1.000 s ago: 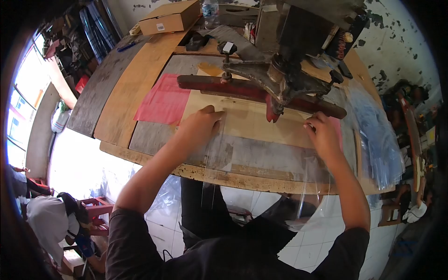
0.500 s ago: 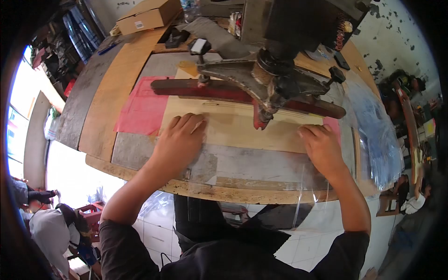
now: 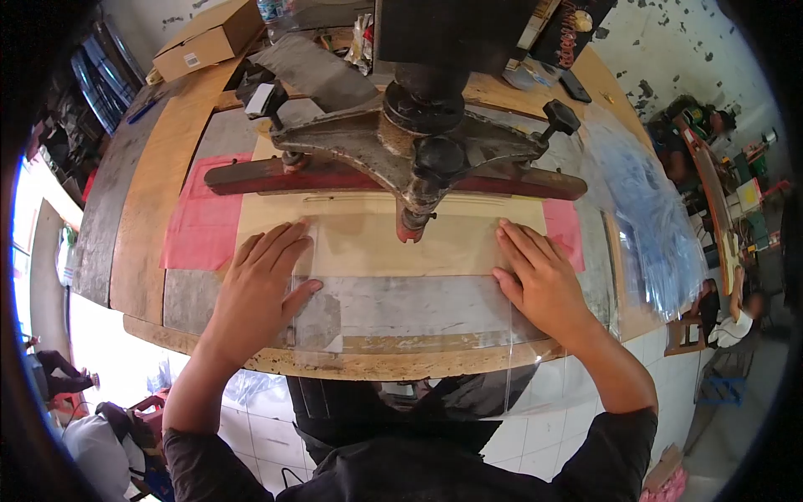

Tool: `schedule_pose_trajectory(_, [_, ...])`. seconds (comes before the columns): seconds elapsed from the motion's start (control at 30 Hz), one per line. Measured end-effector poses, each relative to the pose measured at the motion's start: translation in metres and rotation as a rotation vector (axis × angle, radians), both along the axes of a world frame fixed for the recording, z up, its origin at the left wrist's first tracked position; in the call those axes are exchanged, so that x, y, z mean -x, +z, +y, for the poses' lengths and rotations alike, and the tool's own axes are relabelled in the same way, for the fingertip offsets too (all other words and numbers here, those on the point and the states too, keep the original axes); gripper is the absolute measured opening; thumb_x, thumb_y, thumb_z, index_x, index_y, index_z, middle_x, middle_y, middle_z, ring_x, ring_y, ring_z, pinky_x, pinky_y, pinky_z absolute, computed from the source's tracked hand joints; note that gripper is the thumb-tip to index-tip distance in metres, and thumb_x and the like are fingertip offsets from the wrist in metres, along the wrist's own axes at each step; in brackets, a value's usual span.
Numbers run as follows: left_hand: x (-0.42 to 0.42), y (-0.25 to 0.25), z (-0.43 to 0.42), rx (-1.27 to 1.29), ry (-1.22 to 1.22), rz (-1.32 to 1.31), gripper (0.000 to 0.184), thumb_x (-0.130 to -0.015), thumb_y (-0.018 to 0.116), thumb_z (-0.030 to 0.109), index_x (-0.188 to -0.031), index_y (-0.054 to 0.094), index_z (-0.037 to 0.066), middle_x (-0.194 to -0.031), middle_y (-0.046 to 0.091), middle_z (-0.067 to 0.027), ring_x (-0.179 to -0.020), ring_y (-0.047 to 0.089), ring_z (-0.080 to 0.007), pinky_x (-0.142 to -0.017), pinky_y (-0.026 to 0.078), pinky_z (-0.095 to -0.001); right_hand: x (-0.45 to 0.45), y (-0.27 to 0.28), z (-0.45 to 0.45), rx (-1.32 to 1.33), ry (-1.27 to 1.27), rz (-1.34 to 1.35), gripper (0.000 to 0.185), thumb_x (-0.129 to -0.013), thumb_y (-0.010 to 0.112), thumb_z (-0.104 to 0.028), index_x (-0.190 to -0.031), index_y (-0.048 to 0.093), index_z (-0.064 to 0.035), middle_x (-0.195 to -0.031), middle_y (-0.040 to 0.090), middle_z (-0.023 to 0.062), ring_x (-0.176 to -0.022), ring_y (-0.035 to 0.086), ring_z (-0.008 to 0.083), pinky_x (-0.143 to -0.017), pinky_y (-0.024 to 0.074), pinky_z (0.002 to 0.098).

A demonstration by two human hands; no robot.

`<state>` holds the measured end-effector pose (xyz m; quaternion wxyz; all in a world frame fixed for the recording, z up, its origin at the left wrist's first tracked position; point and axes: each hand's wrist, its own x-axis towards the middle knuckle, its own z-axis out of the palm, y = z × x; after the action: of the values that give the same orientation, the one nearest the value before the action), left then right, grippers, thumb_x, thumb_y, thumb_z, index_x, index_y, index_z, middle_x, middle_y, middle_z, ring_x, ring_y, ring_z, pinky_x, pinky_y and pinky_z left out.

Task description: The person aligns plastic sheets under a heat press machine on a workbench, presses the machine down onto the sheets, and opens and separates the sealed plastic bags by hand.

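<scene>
Clear plastic sheet (image 3: 418, 314), one: centre of the frame, laid flat over a beige backing sheet (image 3: 263, 213), its near part reaching the table edge. Step in hand, as judged: positioning the film before the press bar (image 3: 335, 177). The placement calls for a square far edge, light and even pressure at both sides, and fingertips clear of the bar. Right hand (image 3: 268, 272), left of centre: palm down, open, fingers extended on the film's side edge, nothing visibly gripped. Left hand (image 3: 539, 272), right of centre: likewise open and flat at the opposite edge, without visible grip. Pink sheet (image 3: 201, 226), beneath the backing at left. Worktable (image 3: 142, 209), wooden, worn. Plastic film pile (image 3: 648, 226), right. Cardboard box (image 3: 201, 50), upper left. Phone (image 3: 575, 86), upper right. Wall (image 3: 661, 50), flaking, upper right. Tiled floor (image 3: 535, 431), white, bottom.
</scene>
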<state>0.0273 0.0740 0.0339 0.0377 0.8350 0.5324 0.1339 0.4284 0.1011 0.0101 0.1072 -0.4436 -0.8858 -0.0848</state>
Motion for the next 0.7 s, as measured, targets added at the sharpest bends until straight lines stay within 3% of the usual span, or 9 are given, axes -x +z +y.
schedule_pose_trajectory(0.7, [-0.001,-0.013,0.019,-0.009,0.001,-0.062,0.055,-0.090,0.078,0.023,-0.137,0.061,-0.001,-0.152,0.058,-0.0166,-0.142,0.053,-0.0367,-0.117,0.043,-0.0477,-0.010,-0.005,0.024,0.060,0.001,0.131,0.055,-0.093,0.074,-0.026,-0.137,0.063,0.0051,-0.147,0.060,0.0144,-0.127,0.061,0.0334,-0.106,0.0519,0.0452])
